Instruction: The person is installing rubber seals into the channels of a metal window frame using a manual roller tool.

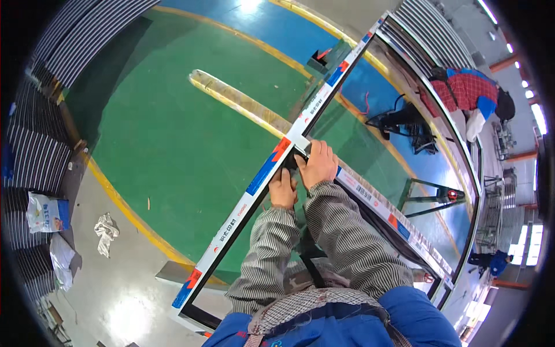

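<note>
A large metal frame, its bars wrapped in white film with red and blue print, stretches diagonally in front of me. At the joint where a crossbar meets the long bar, both my hands work close together. My right hand is bent over the inner corner, thumb and fingers pressed on a black strip, probably a rubber seal. Just left of and nearer than it, my left hand has curled fingers against the same strip. The strip's part between the fingers is mostly hidden. A loose dark band hangs before my body.
A green trestle stands under the right side. A long padded support beam runs beneath the frame. Stacked profiles line the left; a white rag lies on the floor. A person in a checked top bends at the right.
</note>
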The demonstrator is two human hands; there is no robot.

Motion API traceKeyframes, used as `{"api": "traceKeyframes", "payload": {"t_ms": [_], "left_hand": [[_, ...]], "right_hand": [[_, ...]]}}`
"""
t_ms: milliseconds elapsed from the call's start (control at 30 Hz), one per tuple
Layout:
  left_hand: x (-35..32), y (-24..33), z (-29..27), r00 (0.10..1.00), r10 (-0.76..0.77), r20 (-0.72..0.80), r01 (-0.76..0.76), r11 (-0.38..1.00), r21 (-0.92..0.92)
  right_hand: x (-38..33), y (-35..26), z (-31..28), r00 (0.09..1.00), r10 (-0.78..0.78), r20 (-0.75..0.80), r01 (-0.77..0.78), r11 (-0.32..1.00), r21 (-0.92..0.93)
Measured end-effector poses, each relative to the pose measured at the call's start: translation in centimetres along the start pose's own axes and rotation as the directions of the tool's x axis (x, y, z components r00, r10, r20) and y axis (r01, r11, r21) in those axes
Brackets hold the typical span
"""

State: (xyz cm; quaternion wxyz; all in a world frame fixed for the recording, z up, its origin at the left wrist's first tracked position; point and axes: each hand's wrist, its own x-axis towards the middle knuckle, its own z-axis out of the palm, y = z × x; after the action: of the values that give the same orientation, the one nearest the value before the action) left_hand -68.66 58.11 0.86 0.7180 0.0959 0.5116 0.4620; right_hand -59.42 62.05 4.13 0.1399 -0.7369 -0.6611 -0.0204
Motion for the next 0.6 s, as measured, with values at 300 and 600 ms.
{"api": "traceKeyframes", "payload": {"t_ms": [300,600], "left_hand": [[-1.0,1.7,1.8,1.0,-0.025,0.011,0.025,0.999,0.027],[2.2,-0.4,0.3,0.964,-0.092,-0.248,0.042,0.979,-0.199]], "right_hand": [[1.1,0.7,0.1,0.978,-0.166,-0.127,0.175,0.982,0.064],[-0.3,1.7,0.5,0.945,-0.254,-0.207,0.299,0.927,0.228]]}}
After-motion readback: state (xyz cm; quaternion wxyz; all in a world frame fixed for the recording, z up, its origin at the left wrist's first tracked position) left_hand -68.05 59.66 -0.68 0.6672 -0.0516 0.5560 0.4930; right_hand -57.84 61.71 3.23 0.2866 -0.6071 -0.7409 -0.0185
